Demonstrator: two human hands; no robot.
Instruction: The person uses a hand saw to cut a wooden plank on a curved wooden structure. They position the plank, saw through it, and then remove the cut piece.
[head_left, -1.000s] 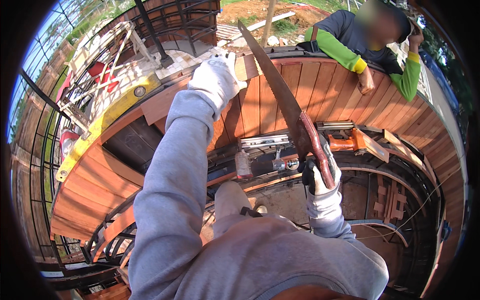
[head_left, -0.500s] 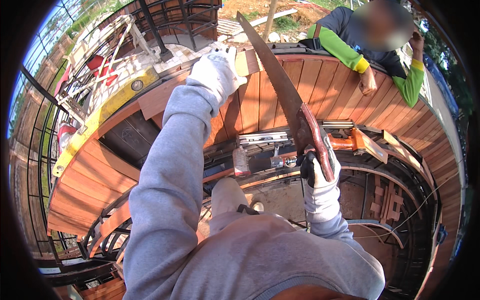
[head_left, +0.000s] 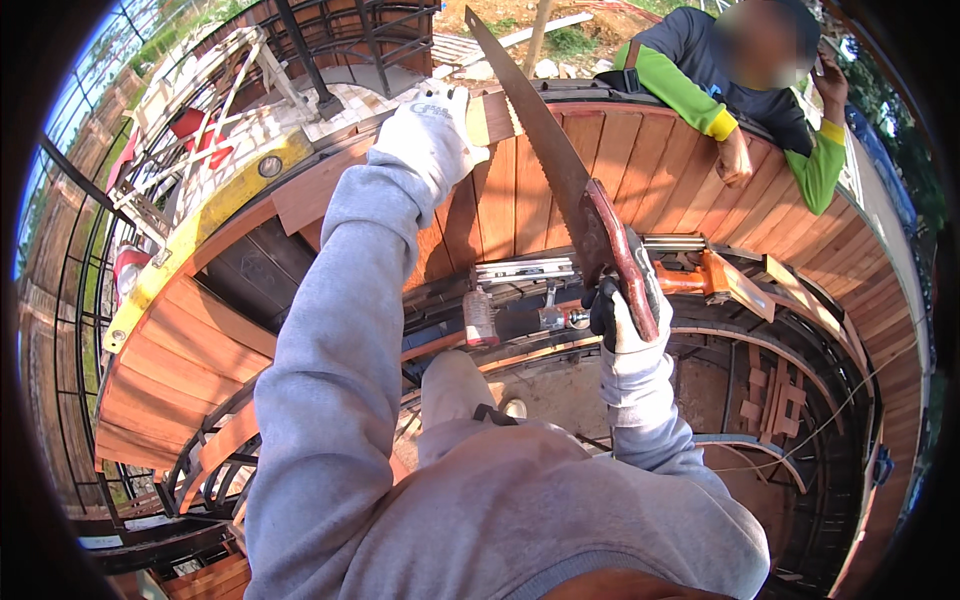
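My right hand (head_left: pixel 632 312), in a white and black glove, is closed round the red-brown handle of a handsaw (head_left: pixel 548 140). The long, rusty-looking blade points away and to the left, its toothed edge on the left side. That edge is right beside the end of a wooden board (head_left: pixel 497 118); whether it touches the wood I cannot tell. My left hand (head_left: pixel 428 135), in a white glove, grips this board close to the same end. The fingers reach over its far side and the thumb is on the near side. The board lies along the outer edge of a curved plank surface (head_left: pixel 630 175).
A yellow spirit level (head_left: pixel 215 225) rests along the outer edge at left. A clear bottle (head_left: pixel 480 318) and an orange power tool (head_left: pixel 705 282) are on the inner ledge. Across the planks at far right leans another person (head_left: pixel 690 85), one fist on the wood.
The saw and my right hand have moved a little away from me and to the left. My left hand keeps its grip on the board.
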